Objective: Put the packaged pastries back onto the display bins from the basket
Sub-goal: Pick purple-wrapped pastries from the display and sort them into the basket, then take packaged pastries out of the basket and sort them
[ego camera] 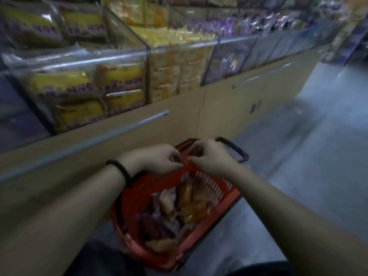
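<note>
Packaged pastries (179, 206) in orange, tan and purple wrappers lie heaped in the red basket (131, 198), low beside the tan cabinet front (179, 120) under the clear display bins (79, 62). Left hand (159, 159) and right hand (209, 158) nearly meet over the basket's far rim, fingers curled; blur hides whether they grip anything. Open grey floor (298, 156) lies to the right.

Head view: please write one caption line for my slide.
Left hand and right hand close together over a red basket of packaged pastries, beside clear display bins.
</note>
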